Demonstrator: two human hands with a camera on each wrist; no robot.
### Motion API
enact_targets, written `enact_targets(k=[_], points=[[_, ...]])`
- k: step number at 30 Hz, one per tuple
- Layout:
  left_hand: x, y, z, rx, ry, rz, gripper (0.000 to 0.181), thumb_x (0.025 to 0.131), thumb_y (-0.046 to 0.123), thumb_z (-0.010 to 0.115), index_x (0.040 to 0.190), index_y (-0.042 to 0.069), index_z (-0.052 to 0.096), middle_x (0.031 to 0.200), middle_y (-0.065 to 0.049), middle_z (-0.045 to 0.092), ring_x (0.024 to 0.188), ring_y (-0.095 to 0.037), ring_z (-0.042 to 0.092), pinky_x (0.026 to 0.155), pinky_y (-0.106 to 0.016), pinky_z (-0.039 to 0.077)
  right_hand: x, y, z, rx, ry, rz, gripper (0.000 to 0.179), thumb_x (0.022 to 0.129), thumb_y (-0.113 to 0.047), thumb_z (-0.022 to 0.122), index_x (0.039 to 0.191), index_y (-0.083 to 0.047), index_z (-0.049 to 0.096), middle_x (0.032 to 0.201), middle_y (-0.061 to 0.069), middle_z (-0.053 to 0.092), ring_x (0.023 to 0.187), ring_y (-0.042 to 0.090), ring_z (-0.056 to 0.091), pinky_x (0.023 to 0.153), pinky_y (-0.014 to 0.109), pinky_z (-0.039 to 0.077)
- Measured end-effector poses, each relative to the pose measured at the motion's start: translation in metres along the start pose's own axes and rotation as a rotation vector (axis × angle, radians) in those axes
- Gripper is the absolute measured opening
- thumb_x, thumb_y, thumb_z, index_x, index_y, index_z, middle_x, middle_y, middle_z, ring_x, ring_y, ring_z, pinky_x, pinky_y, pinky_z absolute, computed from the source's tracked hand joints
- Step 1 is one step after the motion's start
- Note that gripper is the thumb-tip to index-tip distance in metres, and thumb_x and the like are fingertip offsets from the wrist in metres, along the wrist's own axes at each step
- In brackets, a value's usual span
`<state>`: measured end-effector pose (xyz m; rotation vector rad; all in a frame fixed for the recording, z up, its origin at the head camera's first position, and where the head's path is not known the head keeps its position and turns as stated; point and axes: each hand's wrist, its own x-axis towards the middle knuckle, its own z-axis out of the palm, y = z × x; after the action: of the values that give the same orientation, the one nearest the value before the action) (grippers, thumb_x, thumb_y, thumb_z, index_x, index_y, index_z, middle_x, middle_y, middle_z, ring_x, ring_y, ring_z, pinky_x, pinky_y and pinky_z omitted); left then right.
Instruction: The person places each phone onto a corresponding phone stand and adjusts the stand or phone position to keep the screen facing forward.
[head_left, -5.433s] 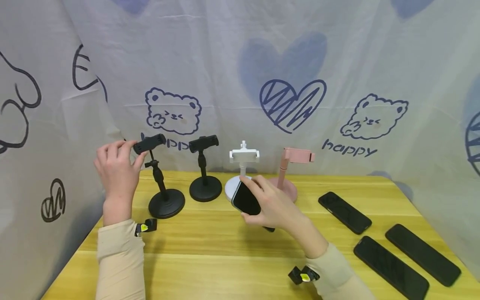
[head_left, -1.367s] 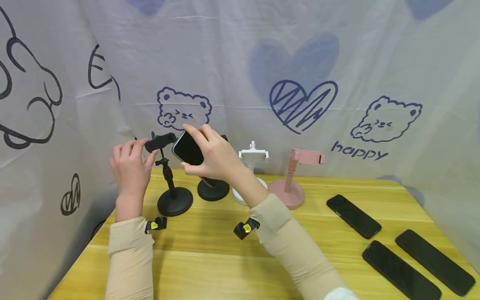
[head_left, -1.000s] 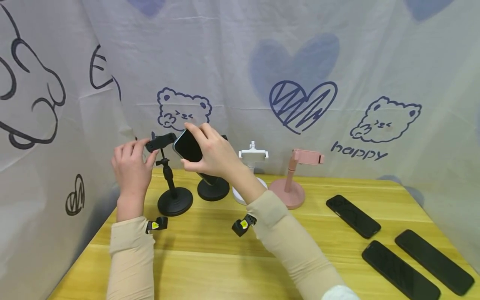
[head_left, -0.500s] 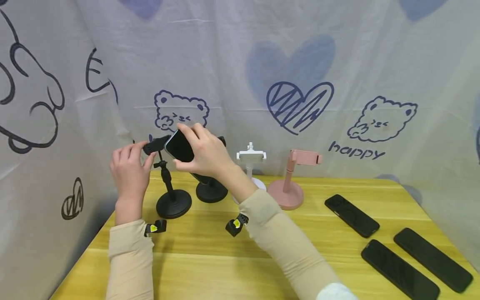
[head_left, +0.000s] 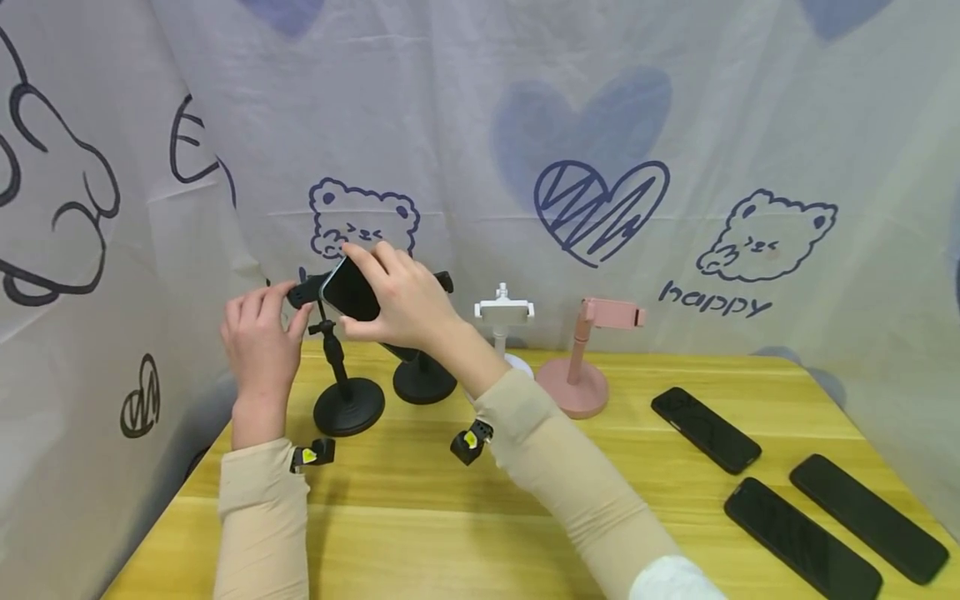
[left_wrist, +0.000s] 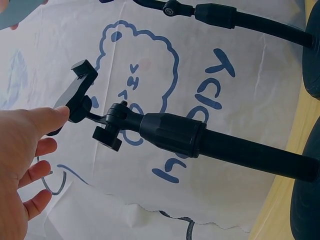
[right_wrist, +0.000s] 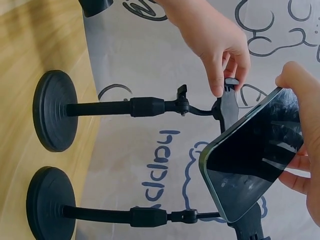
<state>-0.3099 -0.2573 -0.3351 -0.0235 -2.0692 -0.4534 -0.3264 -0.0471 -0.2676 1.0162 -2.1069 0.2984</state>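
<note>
My left hand [head_left: 258, 350] pinches the left end of the clamp [head_left: 306, 290] on the leftmost black phone stand [head_left: 335, 358], thumb below and fingertips above. That clamp tilts, its right end higher. My right hand [head_left: 405, 300] grips a phone [head_left: 349, 293] across its width, dark screen toward me. In the head view the phone's upper left edge overlaps the clamp's right end. The right wrist view shows the phone [right_wrist: 255, 155] slanted close in front of the clamp [right_wrist: 229, 107]. A second black stand [head_left: 423, 379] is partly hidden behind the phone and right hand.
A white phone stand [head_left: 504, 313] and a pink phone stand [head_left: 573, 389] stand farther right along the back of the wooden table [head_left: 420, 533]. Three dark phones, including one nearer the back [head_left: 706, 429], lie flat at the right. A printed cloth [head_left: 465, 125] hangs behind.
My right hand has carried the phone from in front of the white stand leftward and up to the leftmost stand's clamp, edging closer lately. The left hand keeps its pinch on the clamp.
</note>
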Motion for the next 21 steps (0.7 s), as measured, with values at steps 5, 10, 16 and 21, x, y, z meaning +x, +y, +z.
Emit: enact_targets(k=[5, 10, 16, 21], points=[[0.003, 0.000, 0.000, 0.009, -0.003, -0.008, 0.035, 0.090, 0.024, 0.070, 0.120, 0.007, 0.065, 0.116, -0.020, 0.064, 0.106, -0.042, 0.049, 0.088, -0.058, 0.040, 0.004, 0.000, -0.001, 0.008, 0.000, -0.002, 0.083, 0.078, -0.055, 0.066, 0.146, -0.014, 0.043, 0.119, 0.006, 0.058, 0.091, 0.017, 0.058, 0.074, 0.028, 0.051], [0.002, 0.001, 0.000, 0.009, -0.013, -0.009, 0.036, 0.090, 0.025, 0.070, 0.120, 0.007, 0.065, 0.116, -0.020, 0.064, 0.107, -0.043, 0.049, 0.089, -0.058, 0.039, 0.006, 0.001, 0.001, 0.016, 0.000, 0.007, 0.082, 0.078, -0.054, 0.066, 0.145, -0.014, 0.043, 0.120, 0.006, 0.058, 0.094, 0.018, 0.058, 0.075, 0.029, 0.052], [0.000, 0.001, -0.001, 0.007, -0.009, 0.001, 0.036, 0.090, 0.026, 0.069, 0.120, 0.007, 0.064, 0.115, -0.020, 0.063, 0.106, -0.043, 0.049, 0.087, -0.057, 0.039, 0.008, 0.000, 0.003, 0.021, -0.003, 0.019, 0.081, 0.078, -0.056, 0.067, 0.144, -0.014, 0.043, 0.119, 0.007, 0.058, 0.093, 0.018, 0.057, 0.073, 0.028, 0.052], [0.000, 0.000, 0.000, 0.001, -0.003, -0.001, 0.036, 0.089, 0.025, 0.070, 0.120, 0.008, 0.065, 0.115, -0.020, 0.064, 0.105, -0.042, 0.048, 0.087, -0.057, 0.039, 0.011, -0.002, 0.005, 0.019, 0.014, 0.012, 0.082, 0.078, -0.056, 0.066, 0.145, -0.014, 0.043, 0.118, 0.007, 0.058, 0.091, 0.018, 0.056, 0.074, 0.028, 0.051]])
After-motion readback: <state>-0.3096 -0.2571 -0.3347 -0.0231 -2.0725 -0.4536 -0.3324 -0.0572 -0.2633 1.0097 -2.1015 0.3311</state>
